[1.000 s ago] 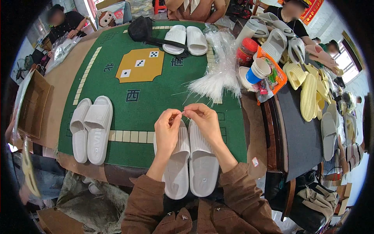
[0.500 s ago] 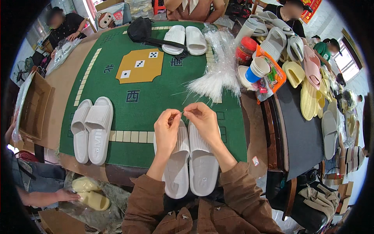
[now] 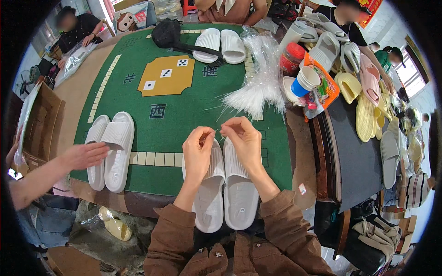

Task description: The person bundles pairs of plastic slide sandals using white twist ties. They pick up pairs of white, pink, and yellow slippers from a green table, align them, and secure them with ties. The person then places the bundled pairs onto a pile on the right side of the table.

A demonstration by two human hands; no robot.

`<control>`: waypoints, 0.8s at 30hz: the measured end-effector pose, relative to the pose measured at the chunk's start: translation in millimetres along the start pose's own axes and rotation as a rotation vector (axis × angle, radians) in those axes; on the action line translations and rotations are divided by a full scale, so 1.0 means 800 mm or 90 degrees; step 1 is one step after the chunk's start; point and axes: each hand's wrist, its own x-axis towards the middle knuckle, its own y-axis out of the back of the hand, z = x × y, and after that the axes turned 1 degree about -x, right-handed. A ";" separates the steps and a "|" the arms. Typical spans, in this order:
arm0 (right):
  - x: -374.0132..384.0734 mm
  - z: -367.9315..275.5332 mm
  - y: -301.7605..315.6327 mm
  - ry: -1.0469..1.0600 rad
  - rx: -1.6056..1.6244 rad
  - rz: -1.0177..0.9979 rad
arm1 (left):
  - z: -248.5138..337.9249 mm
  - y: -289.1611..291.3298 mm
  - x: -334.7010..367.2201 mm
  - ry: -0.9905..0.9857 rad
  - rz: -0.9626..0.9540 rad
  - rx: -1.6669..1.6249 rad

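Note:
Over the toes of a pair of light grey slide sandals [image 3: 209,198], both my hands are raised and pinched close together. My left hand [image 3: 199,149] and my right hand [image 3: 245,143] grip a thin see-through plastic strand [image 3: 219,136], which barely shows between the fingertips. The sandals lie side by side at the table's near edge, toes away from me and partly under my wrists. Beyond my right hand spreads a loose bundle of white plastic strands [image 3: 253,99]. Another person's hand [image 3: 87,155] reaches in from the left over a second grey pair [image 3: 119,156].
A green printed mat [image 3: 184,110] covers the table. At its far side are white slides [image 3: 232,48] and a black pouch [image 3: 165,34]. Paper cups [image 3: 305,83], a red-lidded jar [image 3: 291,57] and piled slides [image 3: 361,115] stand right. An open carton [image 3: 43,124] is left.
My right fingertips have moved slightly up and away from my left ones. The other person's hand has left the wrapped yellow slides below and come over the grey pair at left.

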 end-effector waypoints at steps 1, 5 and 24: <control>-0.001 -0.002 0.000 0.007 -0.018 0.004 | 0.000 0.001 0.000 0.000 0.002 -0.002; -0.003 -0.003 -0.001 0.035 -0.069 -0.001 | 0.000 0.001 -0.001 0.011 -0.005 -0.007; 0.008 0.013 0.013 -0.160 0.047 -0.114 | 0.002 -0.001 -0.002 -0.011 -0.015 0.000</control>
